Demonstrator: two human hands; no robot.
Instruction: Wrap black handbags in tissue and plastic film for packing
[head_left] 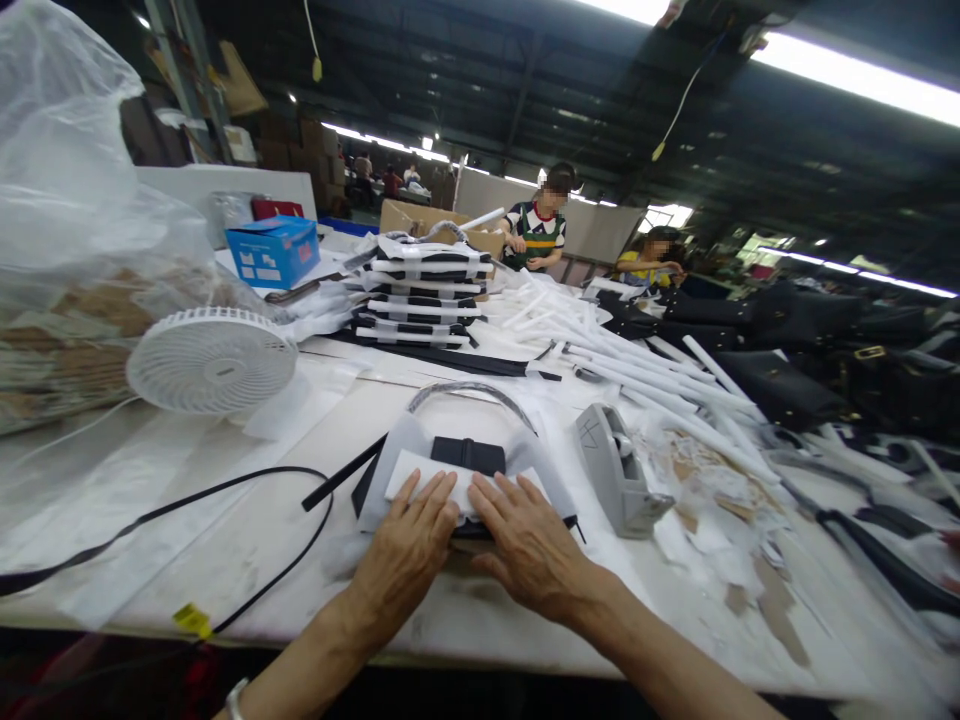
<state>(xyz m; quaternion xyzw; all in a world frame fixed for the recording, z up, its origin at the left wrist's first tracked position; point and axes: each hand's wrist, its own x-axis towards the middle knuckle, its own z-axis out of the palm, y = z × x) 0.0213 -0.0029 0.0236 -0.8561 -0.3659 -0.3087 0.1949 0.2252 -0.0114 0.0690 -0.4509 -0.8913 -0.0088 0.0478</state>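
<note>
A black bag point(466, 456) partly wrapped in white tissue paper point(420, 478) lies flat on the white table point(247, 540) in front of me. My left hand point(409, 545) rests palm down on the paper, fingers stretched out and flat. My right hand point(525, 540) lies beside it, fingers also flat, pressing the paper over the bag's near edge. The bag's grey curved handle point(469, 393) arches beyond the hands. Neither hand grips anything.
A grey tape dispenser point(619, 470) stands right of the bag. A white fan point(212, 360) and a black cord point(225, 500) lie left. A stack of wrapped bags point(424, 295), white paper rolls point(637, 360), a blue box point(274, 250) and black bags point(780, 385) lie beyond. Two people work at the far end.
</note>
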